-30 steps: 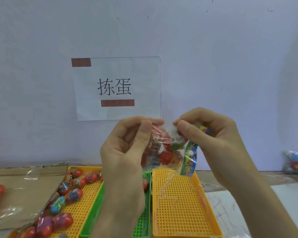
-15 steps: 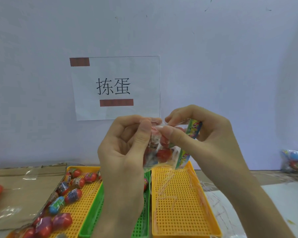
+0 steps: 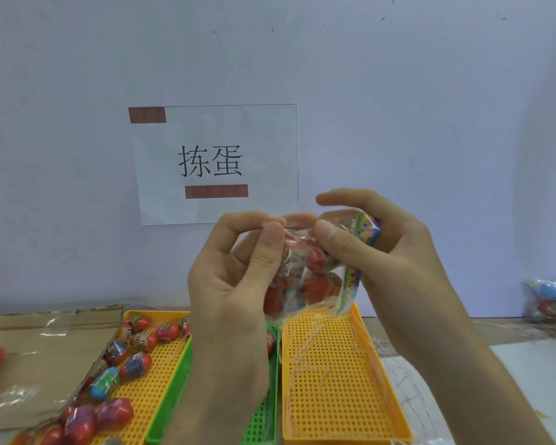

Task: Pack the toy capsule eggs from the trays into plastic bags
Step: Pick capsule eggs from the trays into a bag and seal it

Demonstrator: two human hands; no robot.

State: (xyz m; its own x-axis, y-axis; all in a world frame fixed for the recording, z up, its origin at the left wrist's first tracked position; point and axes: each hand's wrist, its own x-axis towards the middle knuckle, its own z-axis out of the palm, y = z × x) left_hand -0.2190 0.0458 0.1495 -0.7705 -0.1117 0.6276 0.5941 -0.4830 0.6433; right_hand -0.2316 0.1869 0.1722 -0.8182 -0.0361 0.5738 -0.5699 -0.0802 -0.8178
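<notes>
**Both hands hold a filled bag above the trays**

A clear plastic bag point(image 3: 333, 285) hangs between the two hands, raised in front of the wall above the far end of the right yellow tray point(image 3: 334, 387). Its long axis runs roughly upright, with the mouth at the top and the bottom hanging down; a colourful printed strip point(image 3: 350, 284) runs down its right side. Red capsule eggs point(image 3: 312, 260) show through the film.

The left hand point(image 3: 231, 284) pinches the bag's top edge between thumb and forefinger, its palm turned toward the bag and its wrist rising from below. The right hand point(image 3: 395, 252) holds the other side of the top: its thumb presses on the film, its forefinger reaches out above the mouth, and its other fingers curl behind the printed strip.

On the bench below, loose capsule eggs point(image 3: 137, 364) lie in the left yellow tray point(image 3: 154, 396), which sits just beside a green tray point(image 3: 177, 409). Another filled bag point(image 3: 546, 300) lies at the far right.
</notes>
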